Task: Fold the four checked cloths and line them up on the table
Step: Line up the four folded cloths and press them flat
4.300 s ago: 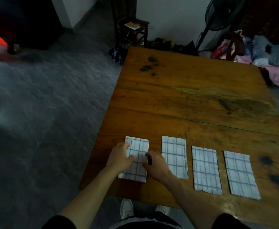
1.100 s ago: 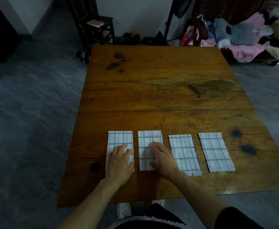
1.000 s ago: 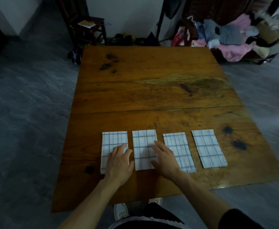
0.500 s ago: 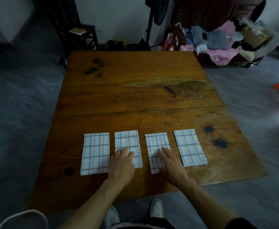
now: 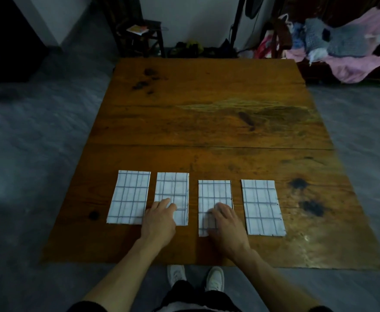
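- All four checked cloths lie folded in a row along the near part of the wooden worktop (image 5: 207, 122), each a narrow rectangle with its long axis running away from the person.
- The left hand (image 5: 159, 218) lies flat, fingers nearly straight, pressing the near left corner of the second cloth (image 5: 173, 188); it grips nothing.
- The right hand (image 5: 226, 221) presses the near half of the third cloth (image 5: 214, 192), fingers laid over the fabric in a loose spread; no pinch shows.
- The relation that matters, as I judge it, is the near edges: the third cloth and the fourth cloth (image 5: 262, 206) sit nearer the person than the first cloth (image 5: 129, 197) and the second, so the row steps down toward the right.
- The right hand is already on the third cloth and is the nearer one to the fourth; any squaring push would run away from the person, along the long axis.
- The gaps between cloths look roughly even, none touching.
- Hidden: each hand covers the near part of its cloth, so those edges cannot be checked.
- The wide lens bends the worktop, so part of the stagger may be distortion.
- The light is dim; how many layers each fold has cannot be told.
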`<state>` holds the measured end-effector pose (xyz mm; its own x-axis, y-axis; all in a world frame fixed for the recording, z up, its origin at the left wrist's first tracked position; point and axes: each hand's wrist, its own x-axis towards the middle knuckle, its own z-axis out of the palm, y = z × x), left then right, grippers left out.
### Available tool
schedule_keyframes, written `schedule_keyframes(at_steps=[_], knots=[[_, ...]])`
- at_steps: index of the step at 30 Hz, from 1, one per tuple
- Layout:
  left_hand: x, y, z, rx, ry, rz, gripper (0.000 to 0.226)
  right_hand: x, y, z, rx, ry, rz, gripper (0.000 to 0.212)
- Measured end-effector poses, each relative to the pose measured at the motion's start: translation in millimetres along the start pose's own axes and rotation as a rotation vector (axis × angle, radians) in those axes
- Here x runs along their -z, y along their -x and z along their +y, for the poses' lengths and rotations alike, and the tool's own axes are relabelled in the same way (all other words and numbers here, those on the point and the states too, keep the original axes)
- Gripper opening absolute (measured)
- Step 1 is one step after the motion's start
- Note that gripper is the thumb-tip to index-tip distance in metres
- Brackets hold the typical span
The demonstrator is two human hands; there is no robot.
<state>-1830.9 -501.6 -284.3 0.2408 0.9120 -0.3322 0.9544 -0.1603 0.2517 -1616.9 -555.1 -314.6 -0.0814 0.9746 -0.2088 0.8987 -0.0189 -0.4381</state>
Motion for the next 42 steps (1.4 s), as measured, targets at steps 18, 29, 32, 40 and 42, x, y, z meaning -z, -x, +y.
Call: schedule_keyframes(at_steps=[18,29,32,40,42], knots=[[-3,0,-5,-0.008,0.039,0.023,0.053,4,-30,-9,-0.082,0.013,0.009,0.057],[2,-1,-6,-0.026,0.042,0.005,0.049,8,-27,-10,-0.086,-0.013,-0.015,0.057],[4,-2,-7,-0.041,0.047,0.005,0.047,12,-26,-13,-0.095,-0.053,-0.001,0.055],[14,-12,-13,-0.097,0.023,-0.048,0.040,38,-26,-9,-0.207,-0.108,0.082,0.057],[19,-14,-11,-0.097,0.024,0.006,0.039,45,-23,-2,-0.242,-0.112,0.105,0.058]])
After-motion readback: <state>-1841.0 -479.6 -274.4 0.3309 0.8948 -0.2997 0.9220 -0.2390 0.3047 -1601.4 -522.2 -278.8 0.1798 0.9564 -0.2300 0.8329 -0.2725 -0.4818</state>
